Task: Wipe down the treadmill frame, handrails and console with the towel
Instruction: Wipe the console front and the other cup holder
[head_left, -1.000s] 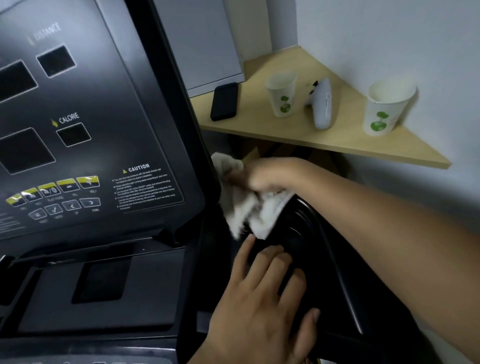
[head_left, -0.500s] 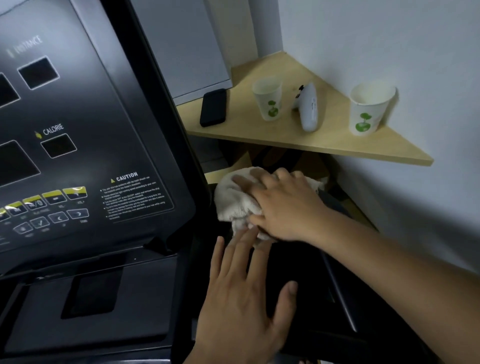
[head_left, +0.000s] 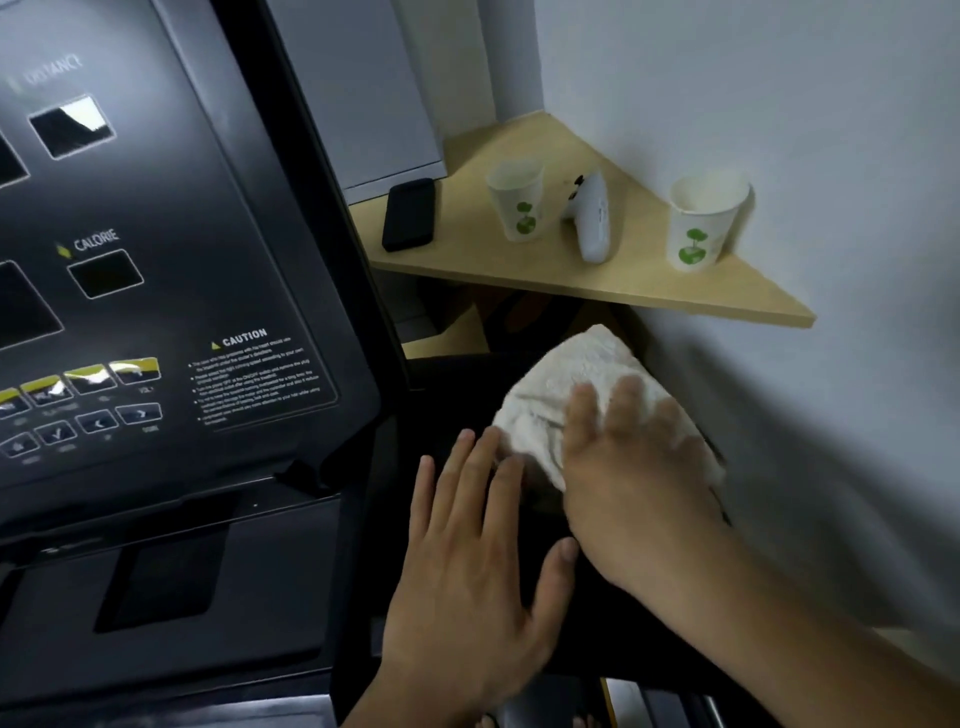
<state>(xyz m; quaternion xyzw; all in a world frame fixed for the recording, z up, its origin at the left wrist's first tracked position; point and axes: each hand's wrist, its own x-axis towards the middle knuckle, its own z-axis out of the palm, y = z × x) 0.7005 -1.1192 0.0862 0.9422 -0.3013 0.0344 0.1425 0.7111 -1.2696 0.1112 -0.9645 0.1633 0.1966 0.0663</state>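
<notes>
Your right hand: fingers spread, pressing towel onto treadmill frame. Your left hand: flat, fingers straight, resting on frame beside it.

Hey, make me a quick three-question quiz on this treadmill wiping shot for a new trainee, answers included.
1. True or false: the right hand presses the towel on the frame beside the console.
2. How many paper cups stand on the shelf?
3. Multiple choice: the left hand is A) gripping the towel, B) lying flat with straight fingers, C) pressing a console button.
Key: 1 true; 2 two; 3 B.
</notes>
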